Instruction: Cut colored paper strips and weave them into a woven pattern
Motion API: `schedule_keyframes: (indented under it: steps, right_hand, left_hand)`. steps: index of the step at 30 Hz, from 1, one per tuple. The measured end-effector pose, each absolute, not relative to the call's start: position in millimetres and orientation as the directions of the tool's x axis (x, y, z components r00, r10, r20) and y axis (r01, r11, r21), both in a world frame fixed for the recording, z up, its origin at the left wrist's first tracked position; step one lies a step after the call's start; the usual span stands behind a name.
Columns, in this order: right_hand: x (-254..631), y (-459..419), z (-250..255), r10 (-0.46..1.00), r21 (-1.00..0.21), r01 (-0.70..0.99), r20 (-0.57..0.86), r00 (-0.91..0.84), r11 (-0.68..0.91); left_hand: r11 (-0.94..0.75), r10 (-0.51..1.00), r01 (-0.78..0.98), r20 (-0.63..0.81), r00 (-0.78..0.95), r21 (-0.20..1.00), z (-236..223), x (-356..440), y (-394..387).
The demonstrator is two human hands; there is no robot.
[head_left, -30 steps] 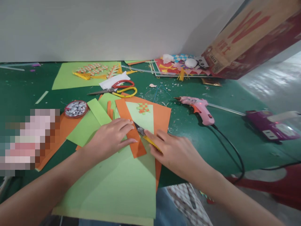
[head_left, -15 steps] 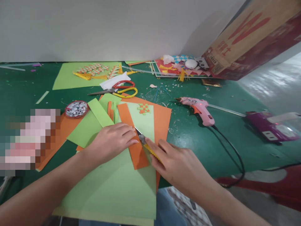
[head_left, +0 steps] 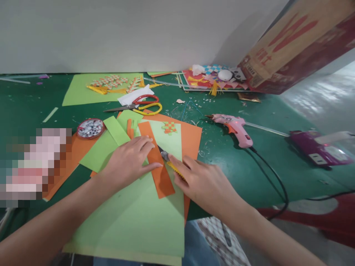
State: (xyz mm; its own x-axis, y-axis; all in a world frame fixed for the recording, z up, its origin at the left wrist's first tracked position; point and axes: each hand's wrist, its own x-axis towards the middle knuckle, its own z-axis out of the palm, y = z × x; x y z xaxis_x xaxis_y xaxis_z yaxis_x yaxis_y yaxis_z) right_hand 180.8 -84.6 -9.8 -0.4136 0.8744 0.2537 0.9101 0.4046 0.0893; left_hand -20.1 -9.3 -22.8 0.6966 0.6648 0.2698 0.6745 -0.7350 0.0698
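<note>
My right hand (head_left: 198, 179) is closed round a yellow utility knife (head_left: 176, 169), its blade pointing up and left against an orange paper strip (head_left: 163, 181). My left hand (head_left: 133, 155) rests on that strip from the left, thumb and fingers spread apart on its surface. Beneath the strip lies a large light-green paper sheet (head_left: 130, 221). A small woven orange-and-green piece (head_left: 169, 128) sits on the sheet just beyond the strip's far end. Narrow orange and green paper strips (head_left: 130, 128) lie left of it.
Red-and-yellow-handled scissors (head_left: 146, 104) lie behind the papers. A pink glue gun (head_left: 235, 127) with its cord is at right, near a purple power strip (head_left: 318, 147). A round bead case (head_left: 90, 128) stands at left. A paper bag (head_left: 294, 44) stands back right.
The knife and my right hand have shifted slightly up and left along the strip's edge. My left hand has moved a little up and left, its thumb and fingers now farther apart.
</note>
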Motion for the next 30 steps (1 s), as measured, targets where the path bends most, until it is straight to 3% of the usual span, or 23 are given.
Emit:
schedule_keyframes:
  steps: [7, 12, 18, 23, 26, 30]
  right_hand:
    - [174, -67, -2, 0.948, 0.082, 0.945, -0.003, -0.317, 0.316]
    - [172, -63, 2, 0.953, 0.076, 0.95, -0.058, -0.298, 0.301]
    - [171, -76, 1, 0.95, 0.1, 0.944, -0.024, -0.312, 0.313]
    - [175, -90, -4, 0.916, 0.135, 0.922, 0.127, -0.38, 0.364]
    - [176, -94, -8, 0.901, 0.137, 0.917, 0.18, -0.394, 0.374]
    - [175, -90, -8, 0.917, 0.119, 0.927, 0.146, -0.371, 0.356]
  left_hand:
    - [-0.743, 0.647, 0.668, 0.289, 0.705, 0.036, -24, -21, -9]
    - [-0.748, 0.641, 0.663, 0.302, 0.705, 0.039, -25, -21, -10]
    - [-0.802, 0.579, 0.595, 0.311, 0.753, 0.052, -24, -22, -11]
    - [-0.834, 0.536, 0.552, 0.261, 0.803, 0.013, -20, -20, -12]
    - [-0.806, 0.579, 0.59, 0.248, 0.777, 0.031, -20, -20, -11]
    - [-0.743, 0.655, 0.668, 0.26, 0.71, 0.048, -22, -24, -9]
